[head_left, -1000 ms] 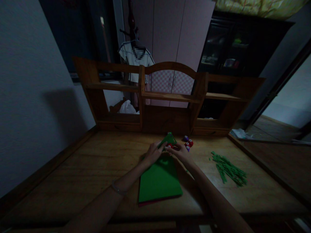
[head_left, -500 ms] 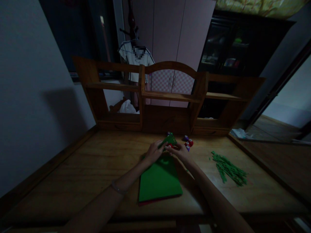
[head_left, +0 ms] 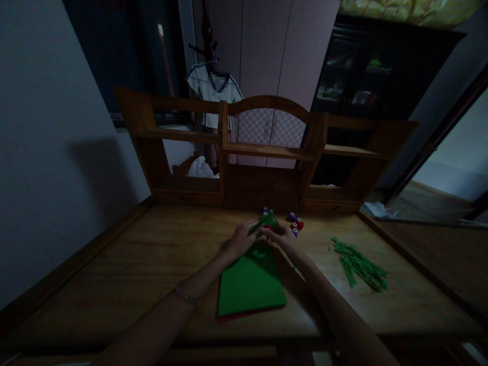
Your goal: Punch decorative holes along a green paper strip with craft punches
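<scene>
My left hand [head_left: 243,238] is closed on a small green craft piece [head_left: 271,219], above the far edge of a stack of green sheets [head_left: 251,287]. From the other side my right hand [head_left: 284,239] pinches at the same piece, where a bit of red shows between the fingers. The fingers partly hide what they grip, and the dim light blurs its details. Just beyond my right hand sit several small red and purple pieces with eye-like white dots, among them a red one [head_left: 300,223] and a purple one [head_left: 292,216].
A loose pile of thin green strips [head_left: 360,267] lies on the wooden desk [head_left: 163,254] at the right. Along the desk's back edge stands a wooden shelf unit [head_left: 267,151]. A wall [head_left: 76,168] bounds the left side.
The green craft piece has tilted slightly between my hands, and a white eye-like dot now shows by its upper edge. Both hands stay in nearly the same place.
</scene>
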The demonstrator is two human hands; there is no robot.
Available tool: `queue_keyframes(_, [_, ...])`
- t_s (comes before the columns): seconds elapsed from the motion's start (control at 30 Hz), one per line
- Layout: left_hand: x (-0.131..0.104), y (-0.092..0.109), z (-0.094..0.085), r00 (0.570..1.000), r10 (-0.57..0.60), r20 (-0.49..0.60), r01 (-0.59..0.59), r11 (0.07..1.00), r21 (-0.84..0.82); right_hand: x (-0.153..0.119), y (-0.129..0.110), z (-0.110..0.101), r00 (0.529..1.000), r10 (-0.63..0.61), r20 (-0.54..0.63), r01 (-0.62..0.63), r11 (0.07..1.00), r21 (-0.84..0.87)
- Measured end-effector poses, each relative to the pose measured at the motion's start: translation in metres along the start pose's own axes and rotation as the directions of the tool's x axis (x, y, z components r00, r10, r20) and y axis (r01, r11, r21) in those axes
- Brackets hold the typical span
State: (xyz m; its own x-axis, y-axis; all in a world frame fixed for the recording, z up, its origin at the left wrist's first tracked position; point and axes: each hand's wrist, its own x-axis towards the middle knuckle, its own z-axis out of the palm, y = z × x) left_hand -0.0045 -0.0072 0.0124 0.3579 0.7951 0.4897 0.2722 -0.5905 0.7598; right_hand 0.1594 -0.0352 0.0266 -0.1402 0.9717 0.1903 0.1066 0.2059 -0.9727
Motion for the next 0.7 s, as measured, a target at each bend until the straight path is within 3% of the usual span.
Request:
queue_keyframes(0.43, [-0.0004, 0.0051, -0.0001, 0.999, 0.031, 0.044, -0.029, 0.998, -0.052, -0.0060, -0.0042, 0.0022, 0.997, -0.033, -0.065, 0.033, 0.999, 0.003])
queue_keyframes(0.7, [-0.0034, 0.0025, 0.0024, 0.993, -0.114, 0.043, 0.115, 0.993, -0.026, -0.0061, 0.0020, 0.0044, 0.995, 0.002, -0.100, -0.001, 1.000, 0.009])
